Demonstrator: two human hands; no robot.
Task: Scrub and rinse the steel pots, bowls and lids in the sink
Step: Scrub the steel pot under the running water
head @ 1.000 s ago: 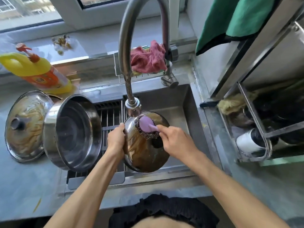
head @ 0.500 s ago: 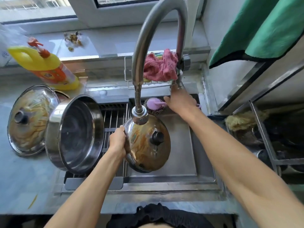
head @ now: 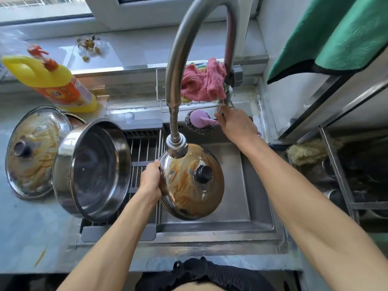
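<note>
You are holding the greasy lid [head: 193, 181] by its rim in your left hand [head: 152, 181], tilted over the sink [head: 247, 185] under the faucet [head: 176, 143]. Your right hand [head: 237, 124] is gripping the scrubber [head: 199, 122] handle near the tap lever. The steel is stiff, likely slippery; the rim is offering the safest hold.

Home kitchen, steel sink [head: 260, 185] w/ faucet [head: 178, 66], dish soap [head: 60, 85] (yellow bottle), window sill; dish rack [head: 340, 169]
</note>
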